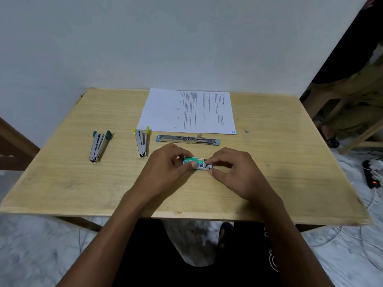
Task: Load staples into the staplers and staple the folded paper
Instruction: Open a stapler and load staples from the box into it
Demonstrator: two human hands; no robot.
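Note:
A small green and blue staple box (195, 162) is held just above the wooden table (62, 183) near its middle. My left hand (165, 168) grips the box's left end. My right hand (234, 170) pinches the inner tray, which sticks out a little at the box's right end. A blue stapler (187, 139) lies swung fully open behind the box. A yellow stapler (142, 142) and a green stapler (99, 146) lie to the left, both hinged open. A printed sheet of paper (186, 110) lies flat at the back.
A tiny loose metal piece (247, 131) lies right of the paper. The table's back edge meets a white wall. A wooden stool (335, 112) and a power strip with cables (371, 172) are on the floor to the right.

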